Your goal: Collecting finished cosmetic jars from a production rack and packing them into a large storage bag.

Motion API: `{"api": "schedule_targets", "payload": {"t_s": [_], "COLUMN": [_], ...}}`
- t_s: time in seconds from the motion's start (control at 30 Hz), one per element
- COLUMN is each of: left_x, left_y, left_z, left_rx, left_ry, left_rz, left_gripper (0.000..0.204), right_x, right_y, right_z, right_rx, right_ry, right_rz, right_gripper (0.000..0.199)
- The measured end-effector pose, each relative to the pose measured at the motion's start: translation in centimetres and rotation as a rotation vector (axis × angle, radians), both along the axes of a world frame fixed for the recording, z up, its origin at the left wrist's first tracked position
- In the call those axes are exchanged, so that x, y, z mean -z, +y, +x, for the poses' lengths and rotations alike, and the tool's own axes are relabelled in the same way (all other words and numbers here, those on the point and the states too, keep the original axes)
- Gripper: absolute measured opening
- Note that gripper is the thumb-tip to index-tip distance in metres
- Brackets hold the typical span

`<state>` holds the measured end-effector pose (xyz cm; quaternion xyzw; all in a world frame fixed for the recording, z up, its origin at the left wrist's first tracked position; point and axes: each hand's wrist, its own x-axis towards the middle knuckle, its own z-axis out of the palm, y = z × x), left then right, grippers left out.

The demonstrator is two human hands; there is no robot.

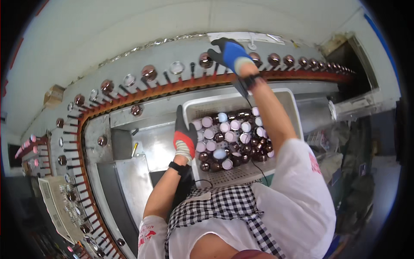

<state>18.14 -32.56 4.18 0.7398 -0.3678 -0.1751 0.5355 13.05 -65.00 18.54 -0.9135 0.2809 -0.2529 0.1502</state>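
- Blue-gloved and black-fingered, held the right hand (230, 54) raised at the far rail (172, 87), thumb and fingers wide apart beside a dark coppery ball (206, 60); saw nothing between the fingertips, and could not tell whether touching the ball.
- Red-gloved, held the left hand (184, 138) at the left rim of a pale plastic crate (295, 108), fingers spread wide, gripping no visible piece; could not make out any pressure on the rim.
- Between the forearms, saw the crate well stocked: glossy brown balls (218, 137) mixed with pink-topped pieces (207, 121) and a few bluish ones (219, 153), with plenty remaining inside.
- Found many places along the curved, orange-brown rail already occupied, some by coppery balls, some by silvery discs (177, 67); noticed a bare-looking dark post (192, 69) just left of the raised hand.
- Judged the work partway along on that evidence, with both rail and crate bearing pieces; could not judge how much remained overall.
- Noted two loose-looking balls (136, 110) on the grey ledge inside the bend, off the line of posts.
- Left of the crate, saw a scuffed metal worktop (159, 138) and a yellow pen-like stick (135, 149).
- Farther out, saw a small cardboard box (54, 96) past the rail, crumpled foil (146, 45) along the foot of a pale wall (129, 21), and a dark opening (345, 56) at the rail's right end.
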Motion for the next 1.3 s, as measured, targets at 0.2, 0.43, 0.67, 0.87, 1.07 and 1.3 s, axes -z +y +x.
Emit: {"api": "schedule_targets", "payload": {"t_s": [0.2,0.43,0.67,0.87,1.07,1.3], "left_x": [0.9,-0.3,-1.4,-3.7,-0.6,-2.9], "left_y": [-0.4,-0.3,-0.2,-1.3,-0.2,-3.1], "left_z": [0.3,-0.7,-0.9,-1.1,0.1,-0.6], "left_rx": [-0.011,-0.007,-0.037,-0.040,-0.055,-0.030], "left_ry": [-0.126,0.014,-0.139,-0.188,-0.249,-0.239], "left_rz": [0.058,0.155,0.228,0.309,0.296,0.337], "left_gripper": [0.078,0.083,0.081,0.080,0.082,0.082], "right_x": [5.2,2.2,4.0,1.4,4.7,2.9], "right_y": [0.6,0.8,5.2,-3.7,-0.3,-14.0], "right_z": [-1.9,2.3,1.2,-4.1,-4.8,-11.5], "right_rx": [-0.225,-0.170,-0.556,-0.319,-0.367,-0.134], "right_ry": [0.276,-0.292,0.405,0.020,0.246,-0.108], "right_rz": [-0.206,-0.323,-0.002,0.031,-0.045,-0.293], "right_gripper": [0.024,0.035,0.035,0.045,0.021,0.051]}}
